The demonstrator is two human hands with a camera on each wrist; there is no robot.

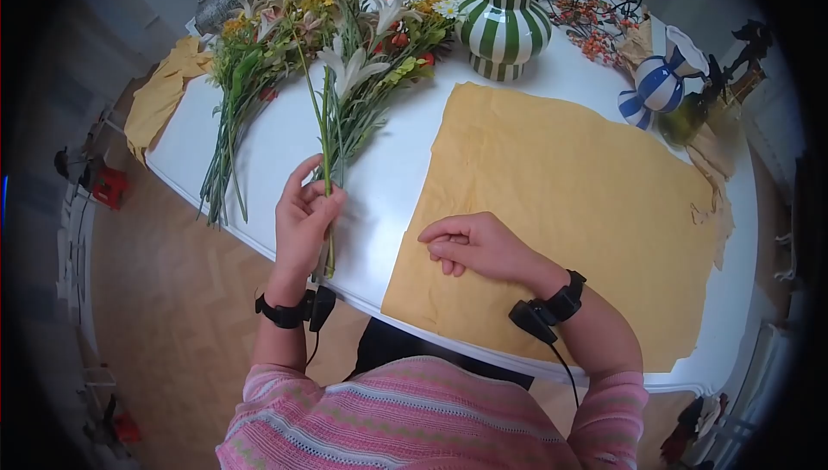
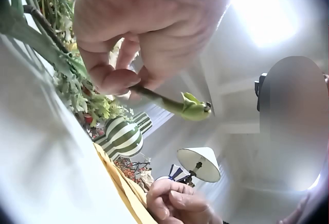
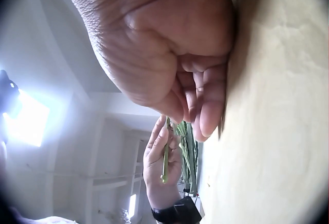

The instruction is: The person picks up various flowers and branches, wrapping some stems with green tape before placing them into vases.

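My left hand [image 1: 306, 216] pinches a green flower stem [image 2: 164, 100] between thumb and fingers. The stem's cut lower end points toward me, near the table's front edge. Its upper part runs into a bunch of flowers [image 1: 345, 73] with white lilies and leafy greens. To the left lies another bundle of green stems [image 1: 226, 147]. My right hand [image 1: 483, 246] rests on a sheet of yellow-brown wrapping paper [image 1: 569, 185]. Its fingers are loosely curled, with nothing between them in the right wrist view.
A green-and-white striped vase [image 1: 503, 26] stands behind the paper. At the right are a blue-and-white striped vase [image 1: 662, 84] and red-berried sprigs [image 1: 595, 26]. Crumpled paper [image 1: 159, 99] hangs over the table's left edge, and a grey pot [image 1: 222, 9] sits at the back left.
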